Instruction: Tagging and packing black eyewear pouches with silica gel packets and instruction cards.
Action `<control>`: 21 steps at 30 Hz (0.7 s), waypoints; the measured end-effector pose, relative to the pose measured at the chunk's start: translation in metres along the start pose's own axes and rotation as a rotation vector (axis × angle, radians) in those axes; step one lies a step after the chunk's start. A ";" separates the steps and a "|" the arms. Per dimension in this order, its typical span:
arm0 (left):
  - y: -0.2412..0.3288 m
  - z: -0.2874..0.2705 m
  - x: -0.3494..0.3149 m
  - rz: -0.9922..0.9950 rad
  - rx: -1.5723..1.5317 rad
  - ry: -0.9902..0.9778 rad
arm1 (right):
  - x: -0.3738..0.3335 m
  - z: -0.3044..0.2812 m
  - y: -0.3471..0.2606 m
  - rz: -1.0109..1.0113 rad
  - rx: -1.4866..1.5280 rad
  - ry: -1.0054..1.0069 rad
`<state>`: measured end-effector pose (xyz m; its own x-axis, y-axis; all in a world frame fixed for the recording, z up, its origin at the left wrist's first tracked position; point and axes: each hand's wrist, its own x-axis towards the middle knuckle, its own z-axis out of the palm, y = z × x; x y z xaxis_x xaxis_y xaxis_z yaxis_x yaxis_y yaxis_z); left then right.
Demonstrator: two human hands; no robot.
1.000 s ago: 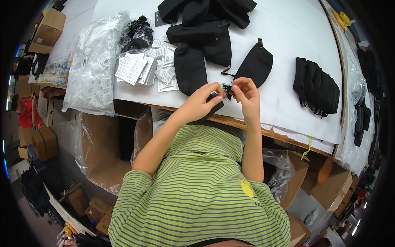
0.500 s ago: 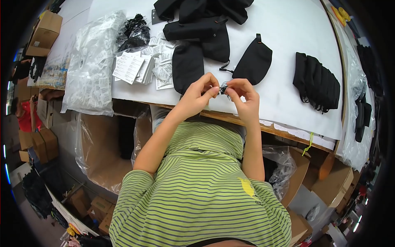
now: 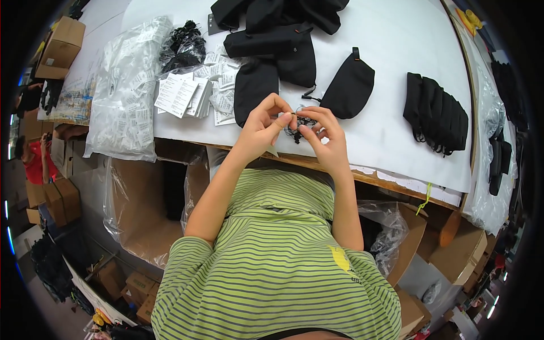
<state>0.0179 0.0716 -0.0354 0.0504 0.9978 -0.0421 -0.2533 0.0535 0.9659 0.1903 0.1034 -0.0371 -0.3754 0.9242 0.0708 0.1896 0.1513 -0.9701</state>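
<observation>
A small tangle of thin black cords (image 3: pixel 297 135) hangs between my two hands, just above the front edge of the white table. The thumb and forefinger of my left hand (image 3: pixel 263 126) are pinched on a tiny end of it. My right hand (image 3: pixel 327 137) is closed with its fingertips on the cords from the other side. Directly behind my hands lie two flat black fabric pouches: one black pouch (image 3: pixel 256 89) at the left, and another black pouch (image 3: pixel 350 85) with a loop on top at the right. A pale pointed corner (image 3: pixel 272 151) shows below my left hand.
Left of my hands are a stack of white printed cards (image 3: pixel 180 96), small clear packets (image 3: pixel 224 102), a bundle of black cords (image 3: pixel 184 48) and a large plastic bag (image 3: pixel 126 96). More black fabric (image 3: pixel 283 14) lies farther back. Several folded black pouches (image 3: pixel 435 113) sit at the right.
Both hands have shifted slightly left, the left one also rising a little. The cord tangle now hangs lower and shows more between the fingers.
</observation>
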 end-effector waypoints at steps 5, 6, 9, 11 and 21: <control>0.003 0.001 0.002 0.021 -0.050 -0.048 | 0.004 0.007 0.012 -0.052 0.006 0.015; 0.004 0.000 0.002 0.020 -0.049 -0.047 | 0.004 0.008 0.013 -0.038 -0.009 0.047; 0.006 -0.006 0.002 0.026 -0.021 -0.021 | 0.004 0.004 0.005 -0.006 -0.013 0.108; 0.008 -0.010 0.001 0.031 -0.024 0.005 | 0.004 0.000 0.004 0.017 -0.064 0.104; 0.016 -0.017 -0.001 0.051 -0.091 0.008 | -0.001 -0.014 0.024 0.174 -0.572 0.211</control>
<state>-0.0027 0.0717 -0.0241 0.0277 0.9996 0.0041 -0.3423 0.0056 0.9396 0.2076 0.1110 -0.0574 -0.1195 0.9925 0.0244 0.7082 0.1024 -0.6985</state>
